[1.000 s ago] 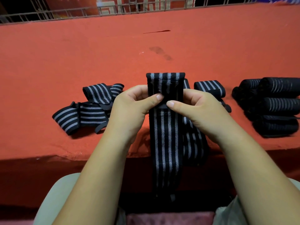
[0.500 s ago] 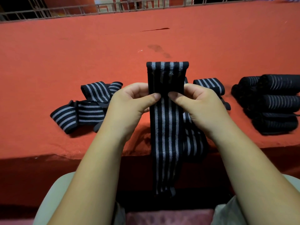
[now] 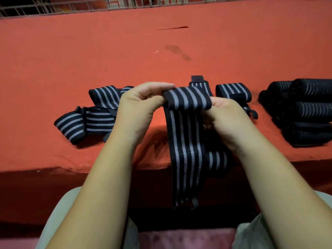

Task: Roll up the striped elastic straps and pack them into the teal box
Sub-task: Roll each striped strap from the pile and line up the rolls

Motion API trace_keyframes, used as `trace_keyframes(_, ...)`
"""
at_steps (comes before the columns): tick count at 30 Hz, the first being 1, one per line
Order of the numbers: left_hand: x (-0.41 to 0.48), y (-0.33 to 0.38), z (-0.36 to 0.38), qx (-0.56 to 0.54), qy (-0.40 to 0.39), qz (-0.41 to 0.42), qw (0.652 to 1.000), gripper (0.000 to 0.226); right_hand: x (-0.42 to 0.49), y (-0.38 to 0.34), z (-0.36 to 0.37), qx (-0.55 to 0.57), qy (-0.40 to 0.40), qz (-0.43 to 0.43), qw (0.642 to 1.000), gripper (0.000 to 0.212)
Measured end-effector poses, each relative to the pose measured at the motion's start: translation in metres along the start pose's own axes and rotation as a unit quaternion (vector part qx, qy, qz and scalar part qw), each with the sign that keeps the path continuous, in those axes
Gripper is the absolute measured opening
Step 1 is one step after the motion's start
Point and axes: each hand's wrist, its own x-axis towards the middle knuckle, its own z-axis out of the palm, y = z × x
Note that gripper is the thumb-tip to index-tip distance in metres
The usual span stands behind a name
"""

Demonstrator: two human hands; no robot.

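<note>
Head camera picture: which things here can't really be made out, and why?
- Teal box: nowhere in the head view, outside the frame.
- Pile of rolled straps: cut off by the right edge and dark, so uncountable.
- Right hand: fingertips hidden behind the rolled end of the striped strap.
- Second strap: mostly covered by the right forearm.

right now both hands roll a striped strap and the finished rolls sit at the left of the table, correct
No. The head view shows the finished rolls at the right of the table, not the left. The left hand and right hand do roll a striped strap.
</note>
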Motion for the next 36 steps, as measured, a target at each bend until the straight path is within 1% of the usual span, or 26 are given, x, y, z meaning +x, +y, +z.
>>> trace_keyframes(2,0.000,0.000,-0.002,0.014,-0.005,-0.006,1.000,0.033,0.002,0.000,-0.002,-0.003,-0.007,0.001,1.000,0.021)
trace_keyframes(4,-0.001,0.001,-0.002,0.031,-0.004,-0.003,1.000,0.032,0.004,0.002,-0.002,-0.012,-0.011,0.004,1.000,0.028)
trace_keyframes(7,-0.003,0.003,-0.001,0.076,0.004,0.025,0.997,0.034,0.006,0.001,-0.002,-0.008,-0.010,0.021,1.000,0.047)
trace_keyframes(9,-0.004,0.004,-0.001,0.093,0.002,0.036,0.995,0.035,0.004,0.000,-0.003,-0.029,-0.026,0.022,0.999,0.062)
trace_keyframes(10,-0.004,0.004,-0.001,0.096,0.000,0.039,0.995,0.035,0.002,-0.001,-0.004,-0.051,-0.036,0.012,0.998,0.062)
trace_keyframes(13,-0.006,0.005,0.000,0.093,-0.007,0.038,0.995,0.033,-0.004,-0.004,-0.004,-0.094,-0.065,-0.032,0.993,0.036)
trace_keyframes(16,-0.008,0.008,0.001,0.087,-0.018,0.022,0.996,0.037,-0.006,-0.002,-0.004,-0.074,-0.058,-0.052,0.994,0.021)
trace_keyframes(18,-0.009,0.009,0.003,0.045,-0.012,-0.017,0.999,0.037,-0.007,-0.002,-0.004,-0.056,-0.047,-0.065,0.995,0.009)
trace_keyframes(20,-0.010,0.011,0.004,0.019,0.017,-0.063,0.998,0.029,-0.008,-0.002,-0.004,-0.056,-0.036,-0.080,0.995,0.009)
trace_keyframes(22,-0.011,0.014,0.005,0.047,0.030,-0.087,0.995,0.022,-0.006,-0.001,-0.003,-0.046,-0.020,-0.084,0.995,0.015)
trace_keyframes(24,-0.016,0.015,0.006,0.103,0.008,-0.085,0.991,0.024,-0.004,0.000,-0.003,-0.047,0.002,-0.091,0.995,0.022)
trace_keyframes(26,-0.021,0.016,0.010,0.152,-0.016,-0.067,0.986,0.025,-0.005,-0.002,-0.002,-0.061,0.002,-0.095,0.994,0.024)
trace_keyframes(28,-0.023,0.015,0.013,0.164,-0.017,-0.048,0.985,0.023,-0.006,-0.005,-0.001,-0.084,-0.002,-0.094,0.992,0.025)
trace_keyframes(31,-0.025,0.013,0.015,0.152,-0.015,-0.045,0.987,0.027,-0.007,-0.006,0.000,-0.096,-0.010,-0.089,0.991,0.028)
trace_keyframes(36,-0.030,0.015,0.020,0.059,-0.060,-0.071,0.994,0.042,-0.006,-0.006,-0.002,-0.080,-0.026,-0.088,0.993,0.030)
